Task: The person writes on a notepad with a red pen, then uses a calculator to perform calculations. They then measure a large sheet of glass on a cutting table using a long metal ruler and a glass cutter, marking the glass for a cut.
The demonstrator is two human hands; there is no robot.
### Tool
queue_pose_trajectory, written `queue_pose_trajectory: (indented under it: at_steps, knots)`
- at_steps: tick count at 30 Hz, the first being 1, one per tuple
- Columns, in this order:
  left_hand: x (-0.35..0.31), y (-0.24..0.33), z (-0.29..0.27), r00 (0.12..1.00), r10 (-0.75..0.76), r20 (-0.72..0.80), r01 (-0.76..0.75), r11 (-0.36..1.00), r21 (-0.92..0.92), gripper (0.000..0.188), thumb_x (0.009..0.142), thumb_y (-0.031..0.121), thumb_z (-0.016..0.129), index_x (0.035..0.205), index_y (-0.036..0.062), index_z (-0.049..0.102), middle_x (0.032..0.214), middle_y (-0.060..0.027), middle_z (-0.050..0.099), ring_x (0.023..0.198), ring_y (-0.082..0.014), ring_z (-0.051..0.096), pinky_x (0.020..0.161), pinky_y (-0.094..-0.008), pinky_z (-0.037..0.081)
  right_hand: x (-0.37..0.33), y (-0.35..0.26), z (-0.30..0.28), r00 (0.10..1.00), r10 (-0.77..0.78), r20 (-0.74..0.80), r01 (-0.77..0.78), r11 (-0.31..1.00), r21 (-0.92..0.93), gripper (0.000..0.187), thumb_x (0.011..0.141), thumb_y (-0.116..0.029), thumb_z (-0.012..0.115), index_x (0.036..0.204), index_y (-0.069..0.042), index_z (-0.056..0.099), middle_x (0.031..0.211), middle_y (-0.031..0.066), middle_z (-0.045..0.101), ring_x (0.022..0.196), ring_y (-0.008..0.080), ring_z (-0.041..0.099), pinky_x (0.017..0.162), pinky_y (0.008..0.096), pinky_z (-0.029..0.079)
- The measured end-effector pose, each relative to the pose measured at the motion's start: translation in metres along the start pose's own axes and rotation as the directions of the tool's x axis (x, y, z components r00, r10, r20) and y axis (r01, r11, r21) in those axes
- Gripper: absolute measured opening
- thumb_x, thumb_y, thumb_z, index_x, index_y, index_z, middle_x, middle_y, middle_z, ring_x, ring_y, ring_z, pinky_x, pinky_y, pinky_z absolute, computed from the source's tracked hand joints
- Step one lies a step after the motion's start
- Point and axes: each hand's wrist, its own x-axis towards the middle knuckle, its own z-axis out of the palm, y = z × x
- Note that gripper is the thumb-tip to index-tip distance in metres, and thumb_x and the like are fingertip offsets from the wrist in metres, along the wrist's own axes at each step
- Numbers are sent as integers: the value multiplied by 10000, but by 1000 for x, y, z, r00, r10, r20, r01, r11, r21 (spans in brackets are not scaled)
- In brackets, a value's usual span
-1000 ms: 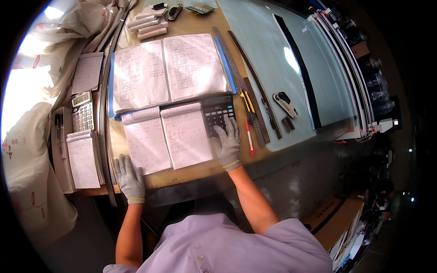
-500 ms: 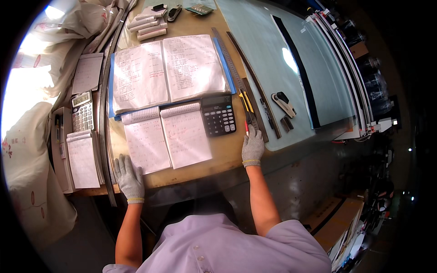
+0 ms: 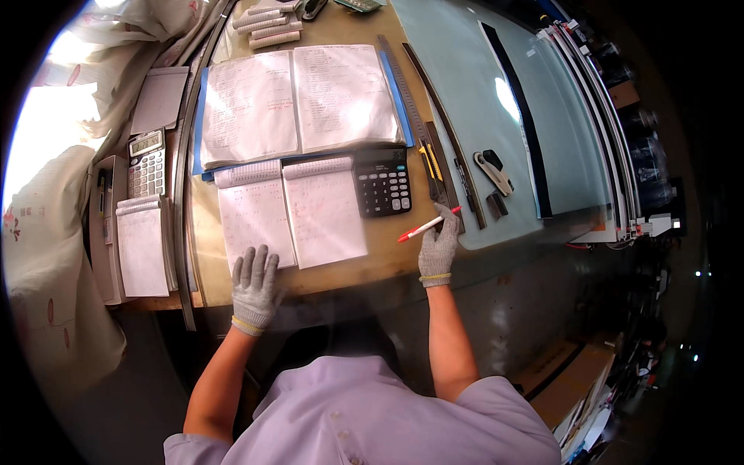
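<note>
A white pen with red ends [image 3: 422, 228] is held in the fingers of my gloved right hand [image 3: 439, 244], just over the table's front edge. My left hand [image 3: 256, 288], in a grey knit glove too, has its fingers stretched out over the lower edge of the left notepad [image 3: 256, 221]. Beside that pad lies the right notepad [image 3: 325, 217], with handwriting on both. A black calculator [image 3: 383, 186] stands between the pads and my right hand. Just beyond the pen are a yellow utility knife [image 3: 430, 164] and a steel ruler [image 3: 403, 97].
An open ledger [image 3: 298, 101] on a blue folder spreads behind the pads. To the left are a silver calculator [image 3: 147, 167] and another notepad [image 3: 143, 248]. Right of the knife lie dark strips [image 3: 442, 128], a black marker [image 3: 463, 180] and a stapler [image 3: 494, 172].
My right hand has lifted the pen from beside the ruler and turned it sideways. My left hand has moved right from the table edge onto the left notepad's lower edge.
</note>
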Motion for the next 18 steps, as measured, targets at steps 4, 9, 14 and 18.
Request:
queue_pose_trajectory:
  at_steps: [4, 9, 14, 18]
  knots:
    - [18, 26, 14, 980, 190, 60, -183, 978, -101, 810, 798, 339, 788, 1491, 52, 483, 1563, -173, 454, 1424, -380, 436, 1192, -527, 324, -32, 7, 28, 947, 38, 320, -177, 891, 418, 199, 1044, -146, 561, 1156, 4, 629, 1042, 71, 655, 1011, 213, 650, 954, 341, 525]
    - [43, 55, 29, 941, 332, 60, -316, 930, -188, 768, 829, 377, 757, 1465, 28, 505, 1522, -176, 496, 1364, -372, 494, 1149, -509, 383, -45, -50, 54, 912, -32, 410, -214, 815, 538, 246, 1063, -164, 545, 1162, 32, 656, 983, 88, 700, 950, 169, 656, 883, 316, 524]
    - [62, 72, 44, 960, 277, 33, -264, 941, -214, 717, 834, 369, 750, 1403, -13, 541, 1493, -213, 507, 1310, -374, 522, 1114, -506, 408, -47, -54, 77, 898, 37, 438, -266, 839, 474, 133, 967, -98, 699, 1031, 16, 677, 915, 74, 705, 810, 150, 661, 742, 303, 548]
    - [66, 74, 47, 971, 232, 54, -215, 951, -222, 669, 828, 363, 753, 1346, -20, 573, 1480, -219, 515, 1267, -370, 541, 1073, -499, 433, -48, -45, 83, 927, -66, 369, -47, 956, 291, 118, 936, -82, 734, 1001, -8, 668, 826, 71, 694, 732, 135, 648, 657, 302, 541]
